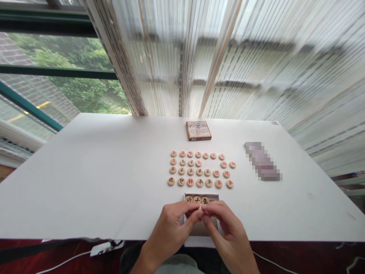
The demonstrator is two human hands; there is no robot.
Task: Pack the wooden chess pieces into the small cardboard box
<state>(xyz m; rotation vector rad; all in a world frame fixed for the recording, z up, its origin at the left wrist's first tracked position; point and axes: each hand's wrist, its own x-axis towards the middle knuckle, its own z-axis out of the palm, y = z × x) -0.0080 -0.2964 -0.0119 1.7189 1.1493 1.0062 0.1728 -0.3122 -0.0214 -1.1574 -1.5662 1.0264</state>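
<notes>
My left hand point(178, 220) and my right hand point(225, 224) meet fingertip to fingertip over an open box point(216, 197) at the table's front edge. Between them they pinch a small pale Chinese chess piece point(200, 208), mostly covered by the fingers. Inside the box, three round wooden pieces with black characters, one of them a chess piece point(197, 199), lie in a row along the far wall. Beyond the box, rows of red and black chess pieces point(190, 172) lie face up on the table. My hands hide much of the box's inside.
A flat printed box lid point(199, 130) lies behind the rows on the white table point(85, 182). To the right is a blurred-out flat object point(264, 161). A white power strip point(105, 248) with a cable sits below the front edge. Curtains and a window stand behind.
</notes>
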